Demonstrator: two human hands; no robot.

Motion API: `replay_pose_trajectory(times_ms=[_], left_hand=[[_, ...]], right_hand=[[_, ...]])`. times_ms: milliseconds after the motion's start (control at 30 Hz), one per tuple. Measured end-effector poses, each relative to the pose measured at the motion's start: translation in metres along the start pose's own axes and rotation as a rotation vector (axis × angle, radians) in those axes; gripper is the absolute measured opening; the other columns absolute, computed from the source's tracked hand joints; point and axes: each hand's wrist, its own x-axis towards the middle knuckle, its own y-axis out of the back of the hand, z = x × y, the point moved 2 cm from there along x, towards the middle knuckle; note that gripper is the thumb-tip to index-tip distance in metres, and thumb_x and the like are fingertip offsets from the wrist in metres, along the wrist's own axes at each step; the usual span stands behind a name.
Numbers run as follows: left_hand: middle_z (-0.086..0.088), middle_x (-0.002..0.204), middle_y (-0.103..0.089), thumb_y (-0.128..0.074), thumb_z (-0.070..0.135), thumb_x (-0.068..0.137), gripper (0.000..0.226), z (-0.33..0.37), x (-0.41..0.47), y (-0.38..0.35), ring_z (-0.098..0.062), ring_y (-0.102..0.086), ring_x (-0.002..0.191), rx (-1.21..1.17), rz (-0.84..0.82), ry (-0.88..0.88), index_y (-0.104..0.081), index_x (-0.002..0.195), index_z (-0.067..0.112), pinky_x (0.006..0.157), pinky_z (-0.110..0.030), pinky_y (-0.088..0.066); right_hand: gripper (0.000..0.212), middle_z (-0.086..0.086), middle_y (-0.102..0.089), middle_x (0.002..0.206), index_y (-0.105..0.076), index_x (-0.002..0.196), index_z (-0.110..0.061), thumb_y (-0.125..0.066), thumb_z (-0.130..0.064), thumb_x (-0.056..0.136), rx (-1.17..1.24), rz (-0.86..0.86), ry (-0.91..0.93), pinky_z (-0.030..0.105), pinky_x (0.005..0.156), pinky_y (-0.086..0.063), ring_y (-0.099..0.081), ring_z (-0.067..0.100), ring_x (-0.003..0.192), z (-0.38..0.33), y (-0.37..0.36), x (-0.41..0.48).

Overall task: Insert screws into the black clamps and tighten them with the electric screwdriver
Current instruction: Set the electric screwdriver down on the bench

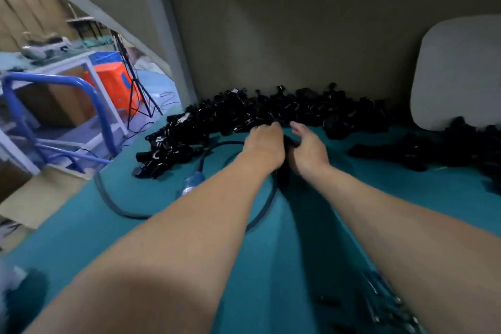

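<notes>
A long heap of black clamps [244,114] lies along the back wall on the teal table [151,198]. My left hand [264,144] reaches into the heap's near edge, its fingers curled down round clamps there. Just to its right, my right hand [309,149] lies with the thumb stretched forward and grips a dark, long tool, apparently the electric screwdriver [283,173], which shows between the two wrists. A dark cable [260,214] loops over the table to that tool, past a blue fitting [193,182]. Blurred metal parts, perhaps screws [387,304], lie at the near right.
A second heap of black clamps [433,149] sits at the right, under a white rounded board [458,70] that leans on the wall. Off the table's left edge are a blue trolley handle [48,84], an orange stool [113,81], a tripod [138,89] and a cardboard box [40,198].
</notes>
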Motion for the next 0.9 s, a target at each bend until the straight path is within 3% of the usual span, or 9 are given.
replay_pose_trajectory(times_ms=[67, 133, 200, 300, 367, 567, 667, 767, 900], left_hand=[[-0.021, 0.128, -0.065, -0.047, -0.001, 0.099, 0.030, -0.006, 0.022, -0.002, -0.037, -0.062, 0.121, 0.007, -0.041, -0.022, -0.057, 0.127, 0.000, 0.098, -0.038, -0.050], [-0.020, 0.118, -0.068, -0.045, -0.001, 0.099, 0.023, -0.012, 0.033, -0.004, -0.036, -0.066, 0.112, -0.016, 0.001, -0.026, -0.062, 0.114, 0.002, 0.087, -0.035, -0.050], [-0.019, 0.116, -0.069, -0.043, -0.001, 0.099, 0.027, -0.014, 0.031, -0.006, -0.035, -0.066, 0.108, -0.078, 0.037, -0.024, -0.064, 0.115, 0.002, 0.087, -0.036, -0.052], [-0.017, 0.118, -0.069, -0.048, 0.002, 0.099, 0.027, -0.014, 0.016, -0.005, -0.032, -0.064, 0.111, -0.237, 0.095, -0.043, -0.064, 0.120, 0.006, 0.088, -0.031, -0.049], [-0.013, 0.124, -0.068, -0.059, 0.011, 0.101, 0.025, -0.010, -0.001, 0.000, -0.030, -0.058, 0.120, -0.384, 0.145, -0.085, -0.062, 0.126, 0.010, 0.100, -0.033, -0.047], [-0.002, 0.131, -0.067, -0.073, 0.016, 0.095, 0.036, 0.033, -0.085, 0.016, -0.017, -0.061, 0.121, -0.614, 0.156, -0.279, -0.066, 0.130, 0.015, 0.103, -0.023, -0.044], [0.009, 0.107, -0.073, -0.078, 0.015, 0.088, 0.033, 0.052, -0.142, 0.014, -0.005, -0.067, 0.093, -0.756, 0.159, -0.323, -0.068, 0.117, 0.029, 0.085, -0.020, -0.051], [0.015, 0.089, -0.072, -0.064, 0.023, 0.089, 0.036, 0.068, -0.197, 0.000, -0.001, -0.068, 0.078, -0.915, 0.100, -0.327, -0.059, 0.116, 0.046, 0.070, -0.018, -0.053], [0.011, 0.082, -0.074, -0.057, 0.036, 0.084, 0.029, 0.067, -0.235, -0.027, -0.010, -0.070, 0.074, -1.070, 0.102, -0.243, -0.064, 0.110, 0.045, 0.078, -0.037, -0.061]], right_hand=[[0.040, -0.008, -0.065, 0.121, -0.067, 0.127, -0.025, -0.052, -0.004, 0.097, -0.037, -0.004, 0.088, -0.006, 0.076, -0.033, -0.063, 0.000, 0.098, 0.005, -0.010, 0.015], [0.023, -0.012, -0.066, 0.094, -0.071, 0.104, -0.023, -0.054, -0.010, 0.095, -0.103, 0.055, 0.165, -0.001, 0.060, -0.038, -0.058, -0.001, 0.074, 0.012, -0.015, 0.023], [0.027, -0.010, -0.065, 0.089, -0.071, 0.108, -0.023, -0.056, -0.009, 0.090, -0.177, 0.091, 0.232, 0.003, 0.061, -0.039, -0.059, 0.005, 0.080, 0.017, -0.016, 0.024], [0.035, -0.007, -0.070, 0.107, -0.071, 0.122, -0.023, -0.056, -0.006, 0.095, -0.048, 0.130, 0.244, 0.000, 0.077, -0.041, -0.062, 0.009, 0.099, 0.011, -0.010, 0.015], [0.026, -0.005, -0.068, 0.110, -0.068, 0.123, -0.018, -0.051, -0.014, 0.104, 0.073, 0.184, 0.159, 0.014, 0.086, -0.045, -0.060, 0.012, 0.104, 0.004, 0.000, 0.002], [0.021, -0.003, -0.062, 0.068, -0.065, 0.095, -0.013, -0.051, -0.024, 0.108, 0.731, 0.227, -0.116, 0.026, 0.065, -0.050, -0.058, 0.010, 0.063, -0.015, 0.053, -0.083], [0.022, -0.004, -0.058, 0.060, -0.061, 0.090, -0.014, -0.056, -0.029, 0.105, 0.954, 0.139, -0.178, 0.025, 0.065, -0.044, -0.056, 0.007, 0.054, -0.023, 0.080, -0.146], [0.026, 0.003, -0.064, 0.071, -0.062, 0.082, -0.017, -0.063, -0.036, 0.100, 0.766, 0.140, -0.179, 0.033, 0.070, -0.048, -0.062, 0.016, 0.068, -0.019, 0.098, -0.204], [0.012, -0.001, -0.065, 0.078, -0.069, 0.093, -0.018, -0.066, -0.028, 0.099, 0.526, 0.136, -0.178, 0.024, 0.063, -0.051, -0.062, 0.009, 0.065, -0.007, 0.108, -0.250]])
